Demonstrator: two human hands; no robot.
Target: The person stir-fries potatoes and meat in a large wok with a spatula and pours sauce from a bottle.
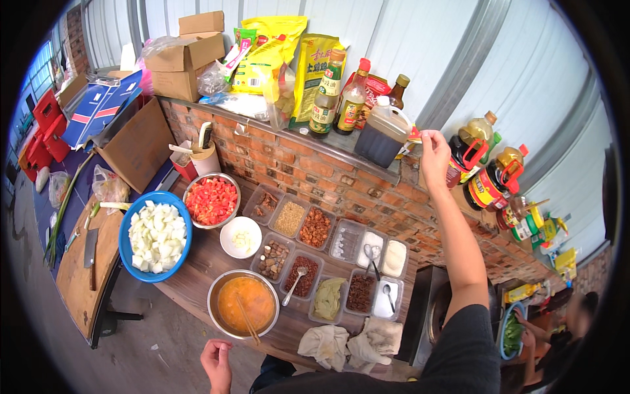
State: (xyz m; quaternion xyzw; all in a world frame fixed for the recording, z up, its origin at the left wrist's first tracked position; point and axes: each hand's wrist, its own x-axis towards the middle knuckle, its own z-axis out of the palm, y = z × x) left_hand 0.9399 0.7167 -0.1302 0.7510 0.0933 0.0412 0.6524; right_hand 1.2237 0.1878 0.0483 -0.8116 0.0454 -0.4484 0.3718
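Note:
My left hand (217, 363) is beside the table's front edge with loosely curled fingers and nothing visible in them. Closest to it is a steel bowl of beaten egg (241, 303), with a pair of wooden chopsticks (247, 317) leaning on its rim. My right hand (436, 156) is raised at the brick ledge, thumb and fingertips drawn together. A yellow-and-red packet (409, 143) appears just left of those fingertips; whether they grip anything is unclear. Left of the packet stands a plastic jug of dark liquid (383, 135). Large bottles with red handles (492, 177) stand to the right.
On the table are a blue basin of cut white vegetable (156, 236), a bowl of diced tomato (211, 201), several spice tubs (316, 227) and crumpled cloths (352, 344). A cleaver (90, 251) lies on the left-hand board. Another person's hands (527, 330) work over greens at right.

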